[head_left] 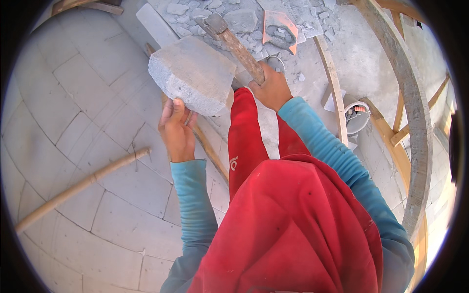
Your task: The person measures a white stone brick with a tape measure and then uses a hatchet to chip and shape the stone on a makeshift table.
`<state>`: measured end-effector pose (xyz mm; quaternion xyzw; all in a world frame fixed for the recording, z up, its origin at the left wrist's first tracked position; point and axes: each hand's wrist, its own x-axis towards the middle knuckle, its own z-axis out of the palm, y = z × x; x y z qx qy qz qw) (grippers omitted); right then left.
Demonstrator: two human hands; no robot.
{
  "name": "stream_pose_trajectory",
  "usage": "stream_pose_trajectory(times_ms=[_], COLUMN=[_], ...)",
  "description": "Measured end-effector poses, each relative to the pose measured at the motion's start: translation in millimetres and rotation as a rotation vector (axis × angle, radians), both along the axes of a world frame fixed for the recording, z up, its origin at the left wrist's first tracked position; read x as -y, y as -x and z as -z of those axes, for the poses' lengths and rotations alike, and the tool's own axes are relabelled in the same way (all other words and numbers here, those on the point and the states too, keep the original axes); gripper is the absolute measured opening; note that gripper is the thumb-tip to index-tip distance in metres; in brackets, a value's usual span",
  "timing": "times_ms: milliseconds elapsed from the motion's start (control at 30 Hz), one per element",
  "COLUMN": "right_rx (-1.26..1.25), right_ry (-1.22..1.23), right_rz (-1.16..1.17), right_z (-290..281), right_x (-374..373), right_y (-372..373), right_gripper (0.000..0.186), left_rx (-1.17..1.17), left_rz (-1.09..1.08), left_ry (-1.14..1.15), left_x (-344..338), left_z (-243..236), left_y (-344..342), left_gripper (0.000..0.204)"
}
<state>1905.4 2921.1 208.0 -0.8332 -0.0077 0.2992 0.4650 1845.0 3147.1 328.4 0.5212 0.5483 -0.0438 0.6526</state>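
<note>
A thick grey stone block (195,73) with rough, chipped edges is in front of me. My left hand (178,129) grips its near lower edge, thumb on the rough face and fingers curled beneath. In my right hand (274,87) is a hammer (239,51), held by its worn wooden handle. The hammer's dark metal head points up and left, just beyond the block's far right corner. The handle's end is hidden inside my fist. What supports the block underneath cannot be seen fully.
Broken stone chips (243,22) cover the surface ahead, with an orange-and-grey handsaw (280,33) among them. A white bucket (357,117) holding things stands right, behind a curved wooden beam (420,117). A wooden pole (83,185) leans across the block wall (122,215) at left.
</note>
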Motion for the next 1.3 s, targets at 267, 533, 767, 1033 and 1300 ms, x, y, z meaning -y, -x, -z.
stream_pose_trajectory(times_ms=[267,533,767,1033,1300], right_rx=[-0.109,-0.104,-0.249,-0.445,-0.314], right_ry=[0.23,0.029,-0.028,0.032,-0.025], right_rz=[-0.287,-0.102,-0.019,-0.022,0.032], right_z=[46.2,-60.3,-84.5,-86.4,-82.7], right_x=[12.9,26.9,42.1,58.4,67.7], right_y=[3.8,3.1,10.3,27.5,32.0], right_gripper=[0.048,0.047,0.048,0.06,0.064], left_rx=[0.037,0.076,-0.126,-0.242,0.08], left_rz=[0.086,-0.017,0.18,0.61,0.252], left_ry=[-0.078,-0.118,-0.299,-0.242,-0.73], left_x=[9.7,19.0,-28.6,-87.6,-41.5], left_z=[-15.4,6.8,2.5,18.1,-9.5], left_y=[-35.9,-27.8,-90.6,-89.7,-8.2], left_gripper=[0.075,0.085,0.093,0.097,0.102])
